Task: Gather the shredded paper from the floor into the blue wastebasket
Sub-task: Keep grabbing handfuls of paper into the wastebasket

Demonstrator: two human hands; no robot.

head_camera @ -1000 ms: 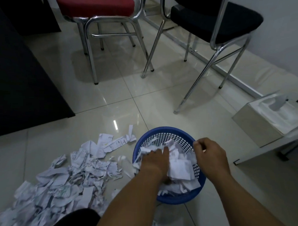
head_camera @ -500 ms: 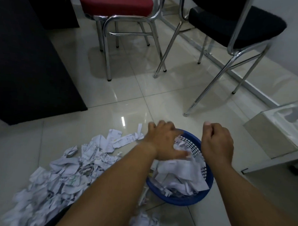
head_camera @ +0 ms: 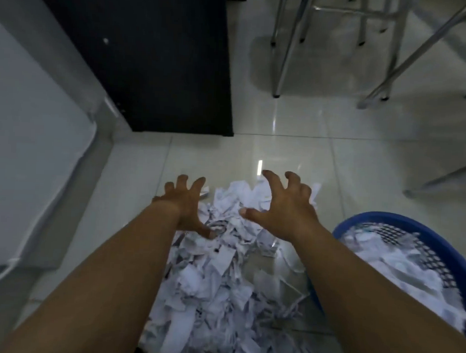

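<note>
Down on the glossy tiled floor (head_camera: pixel 333 167), the shredded paper (head_camera: pixel 216 282) sits in one big messy heap in the middle of the view, running from the bottom edge up to about where the fingertips are. Both arms reach out over it. The left grip (head_camera: pixel 184 203) is over the heap's far left edge, fingers spread and bent like a claw, holding nothing. Its thumb is down at the scraps, but I can't tell if it actually touches. The right grip (head_camera: pixel 284 208) is the same deal, splayed and empty, over the far end of the heap. The blue wastebasket (head_camera: pixel 385 217) is just right of the pile, beside the right forearm, with a load of white scraps inside. Further back there's a black cabinet (head_camera: pixel 151 66) and some chrome chair legs (head_camera: pixel 282 58).
</note>
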